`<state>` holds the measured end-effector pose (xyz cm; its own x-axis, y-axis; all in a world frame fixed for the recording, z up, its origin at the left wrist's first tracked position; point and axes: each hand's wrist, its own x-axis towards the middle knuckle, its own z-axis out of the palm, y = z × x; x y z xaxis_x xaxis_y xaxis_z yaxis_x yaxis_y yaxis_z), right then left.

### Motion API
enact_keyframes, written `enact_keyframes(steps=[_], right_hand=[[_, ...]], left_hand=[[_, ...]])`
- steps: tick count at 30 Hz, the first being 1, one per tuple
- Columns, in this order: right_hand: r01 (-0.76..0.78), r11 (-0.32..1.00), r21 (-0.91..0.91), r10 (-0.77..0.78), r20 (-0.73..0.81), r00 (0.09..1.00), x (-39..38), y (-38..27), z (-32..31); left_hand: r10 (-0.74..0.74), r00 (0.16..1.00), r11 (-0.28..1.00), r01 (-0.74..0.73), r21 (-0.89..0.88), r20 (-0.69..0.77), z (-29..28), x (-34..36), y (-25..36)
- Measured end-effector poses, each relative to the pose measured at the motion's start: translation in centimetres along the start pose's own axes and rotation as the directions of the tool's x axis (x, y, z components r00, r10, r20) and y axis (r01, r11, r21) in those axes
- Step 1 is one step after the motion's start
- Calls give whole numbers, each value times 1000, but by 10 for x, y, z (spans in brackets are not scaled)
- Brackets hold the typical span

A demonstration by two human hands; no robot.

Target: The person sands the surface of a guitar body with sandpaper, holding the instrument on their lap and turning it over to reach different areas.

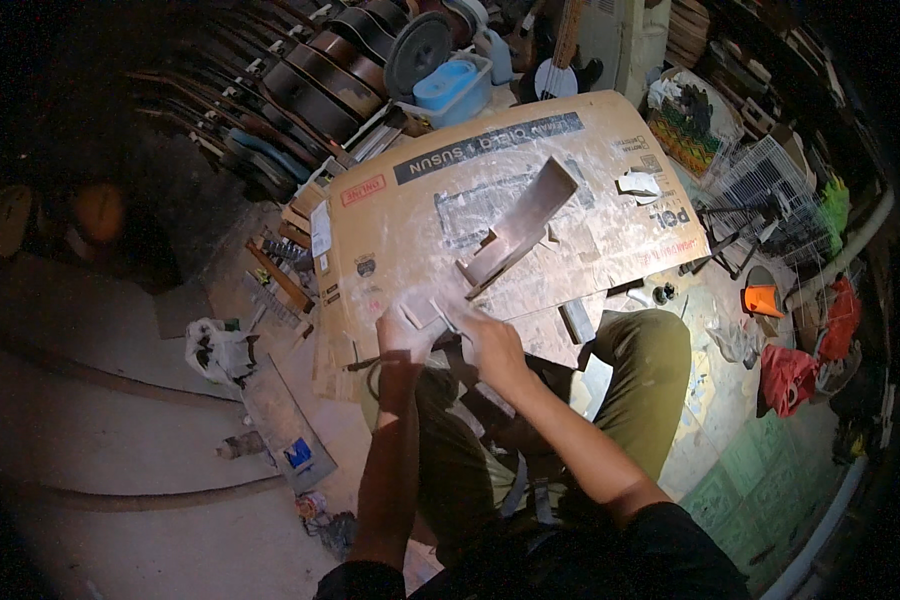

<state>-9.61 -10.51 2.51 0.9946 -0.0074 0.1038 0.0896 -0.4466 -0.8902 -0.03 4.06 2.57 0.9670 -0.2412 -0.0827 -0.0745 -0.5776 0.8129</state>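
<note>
My left hand (pixel 407 332) and my right hand (pixel 492 350) are close together at the near edge of a cardboard sheet (pixel 390 230), fingers curled. Between them, a thin pale strip (pixel 442 316) juts from my right fingers; its kind is unclear. My left fingers are closed and washed out by glare, hiding whatever they grip. Just beyond my hands, a long, flat brown-grey piece (pixel 530 220), wood by its look, slants up to the right over the cardboard. Its near end lies close to my right fingers; I cannot tell whether they touch. Pale dust smears the cardboard.
A crumpled white scrap (pixel 638 184) and a small grey block (pixel 576 322) lie at the right. Guitar bodies (pixel 320 85) stand in a row at the back left. A blue tub (pixel 446 85) sits behind the cardboard, a wire cage (pixel 765 185) to the right, a plastic bag (pixel 218 350) to the left.
</note>
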Motion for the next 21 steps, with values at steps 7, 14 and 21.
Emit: enact_keyframes(steps=[7, 14, 21], right_hand=[[66, 996, -63, -73, -118, 990, 4, 11, 8], [13, 998, -67, -15, -34, 999, 3, -10, 7], [65, 994, -84, -74, -111, 991, 1, -12, 8]], left_hand=[[75, 997, 997, -75, -3, 16, 2, 4, -4], [91, 995, 979, -84, -183, 32, 0, 19, -49], [91, 996, 977, -88, -196, 7, -4, 18, -23]])
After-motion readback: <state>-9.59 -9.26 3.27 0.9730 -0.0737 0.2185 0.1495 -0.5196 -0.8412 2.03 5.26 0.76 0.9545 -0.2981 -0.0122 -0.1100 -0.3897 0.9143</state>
